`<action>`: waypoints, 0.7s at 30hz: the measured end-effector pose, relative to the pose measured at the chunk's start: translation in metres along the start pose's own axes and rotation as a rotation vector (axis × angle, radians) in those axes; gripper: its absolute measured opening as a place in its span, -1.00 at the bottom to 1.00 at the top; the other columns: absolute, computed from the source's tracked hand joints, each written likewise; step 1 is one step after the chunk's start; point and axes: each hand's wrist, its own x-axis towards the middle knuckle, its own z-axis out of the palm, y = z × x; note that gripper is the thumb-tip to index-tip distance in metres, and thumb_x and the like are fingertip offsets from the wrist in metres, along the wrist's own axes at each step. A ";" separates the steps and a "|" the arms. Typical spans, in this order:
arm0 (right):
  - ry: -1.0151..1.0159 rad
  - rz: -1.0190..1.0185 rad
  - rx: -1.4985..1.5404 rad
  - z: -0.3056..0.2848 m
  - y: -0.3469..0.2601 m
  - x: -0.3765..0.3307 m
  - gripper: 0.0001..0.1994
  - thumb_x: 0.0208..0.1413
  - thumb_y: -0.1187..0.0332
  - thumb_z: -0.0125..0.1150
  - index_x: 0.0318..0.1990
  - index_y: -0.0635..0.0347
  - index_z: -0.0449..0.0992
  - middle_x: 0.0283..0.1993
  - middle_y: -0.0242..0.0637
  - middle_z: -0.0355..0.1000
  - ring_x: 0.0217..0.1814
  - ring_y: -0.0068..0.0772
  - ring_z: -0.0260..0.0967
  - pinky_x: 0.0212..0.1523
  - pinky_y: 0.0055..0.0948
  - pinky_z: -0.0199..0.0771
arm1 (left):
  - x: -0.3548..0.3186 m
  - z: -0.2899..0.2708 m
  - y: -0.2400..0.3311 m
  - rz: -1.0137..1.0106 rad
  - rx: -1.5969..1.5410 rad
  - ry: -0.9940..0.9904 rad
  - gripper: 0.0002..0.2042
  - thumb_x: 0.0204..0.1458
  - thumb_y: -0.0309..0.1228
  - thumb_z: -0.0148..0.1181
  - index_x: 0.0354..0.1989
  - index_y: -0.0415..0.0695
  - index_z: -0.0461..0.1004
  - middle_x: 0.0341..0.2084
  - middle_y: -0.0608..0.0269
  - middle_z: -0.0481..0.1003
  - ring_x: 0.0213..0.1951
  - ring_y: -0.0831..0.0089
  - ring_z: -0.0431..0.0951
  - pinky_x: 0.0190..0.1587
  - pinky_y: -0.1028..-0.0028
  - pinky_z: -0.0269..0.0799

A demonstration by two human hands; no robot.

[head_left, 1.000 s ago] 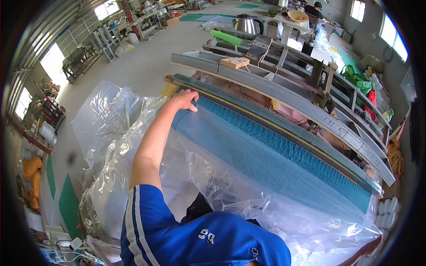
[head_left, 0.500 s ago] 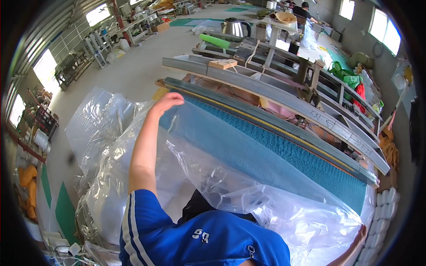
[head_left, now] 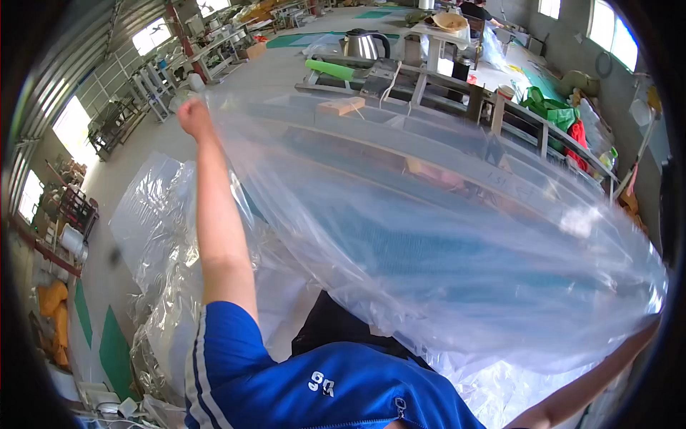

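Note:
A large sheet of clear plastic film [head_left: 443,293] billows between my two hands, raised and stretched wide. My left hand [head_left: 193,118], a closed fist at the upper left, grips one corner. At the far right my right hand [head_left: 652,323] holds the opposite edge; it is dark and partly lost at the picture's rim. Beneath the film, blurred through it, lies a teal textured panel [head_left: 251,202], with long rails along its far side. More crumpled clear film [head_left: 161,214] hangs down at the left.
Beyond the film stands a metal frame [head_left: 547,139] bearing a wooden block [head_left: 341,106], a green roll [head_left: 330,69] and a steel kettle [head_left: 362,44]. Green and red bags [head_left: 550,113] lie at the right. Another person [head_left: 474,10] is far back.
My left hand has swung up and left, and my right hand has moved up and outward. The film has lifted off the teal panel and now spreads across the rails and part of the frame.

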 end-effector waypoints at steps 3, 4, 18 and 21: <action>0.015 -0.149 -0.273 0.050 0.008 -0.059 -0.68 0.26 0.24 -0.18 0.08 0.13 0.32 0.10 -0.28 0.36 0.04 -0.34 0.38 -0.01 -0.44 0.37 | -0.076 0.003 -0.067 0.131 0.188 -0.102 -0.97 -0.01 -0.53 0.03 -0.46 -0.16 0.39 -0.56 0.40 0.37 -0.47 0.57 0.32 -0.34 0.55 0.30; 0.066 -0.247 -0.350 0.081 0.002 -0.080 -0.68 0.26 0.24 -0.19 0.08 0.12 0.32 0.10 -0.29 0.36 0.04 -0.35 0.39 -0.02 -0.45 0.38 | -0.095 -0.006 -0.098 0.047 0.119 -0.200 -0.96 0.00 -0.54 0.02 -0.45 -0.16 0.39 -0.58 0.40 0.35 -0.47 0.57 0.32 -0.35 0.56 0.29; -0.337 0.329 0.122 0.162 -0.096 -0.141 -0.63 0.27 0.13 -0.22 0.13 -0.02 0.35 0.11 -0.43 0.36 0.11 -0.36 0.33 0.04 -0.47 0.28 | -0.161 -0.005 -0.145 -0.454 -0.215 -0.307 -0.84 -0.05 -0.53 0.23 -0.26 -0.22 0.55 -0.37 0.38 0.51 -0.32 0.62 0.45 -0.19 0.64 0.34; -0.267 0.382 0.154 0.163 -0.078 -0.145 -0.70 0.23 0.16 -0.04 0.02 0.02 0.43 0.02 -0.37 0.43 0.05 -0.53 0.35 0.00 -0.59 0.29 | -0.165 0.008 -0.134 -0.504 -0.197 -0.330 -0.85 -0.06 -0.51 0.25 -0.29 -0.24 0.53 -0.41 0.38 0.50 -0.35 0.63 0.44 -0.22 0.64 0.34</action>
